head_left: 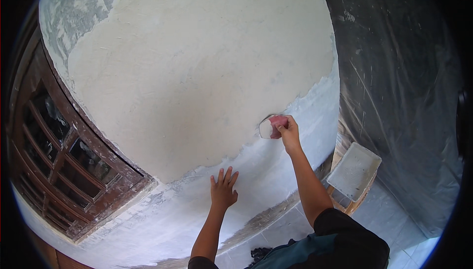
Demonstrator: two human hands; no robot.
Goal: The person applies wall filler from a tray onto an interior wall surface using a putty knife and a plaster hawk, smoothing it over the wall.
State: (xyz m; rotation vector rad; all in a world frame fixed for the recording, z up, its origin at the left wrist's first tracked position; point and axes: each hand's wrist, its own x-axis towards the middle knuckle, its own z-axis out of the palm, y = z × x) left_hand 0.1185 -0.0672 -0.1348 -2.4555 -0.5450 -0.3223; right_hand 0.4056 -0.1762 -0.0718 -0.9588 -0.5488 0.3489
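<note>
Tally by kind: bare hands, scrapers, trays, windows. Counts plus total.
Bare hands: 2 (left hand, right hand)
Red-gripped scraper: 1
White rectangular tray: 1
Brown wood-framed window: 1
Total: 5

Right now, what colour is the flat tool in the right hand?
The flat tool is pinkish red and off-white, seen best in the head view.

Head-worn fisheye, tilted down, facing plastered wall, near.
</note>
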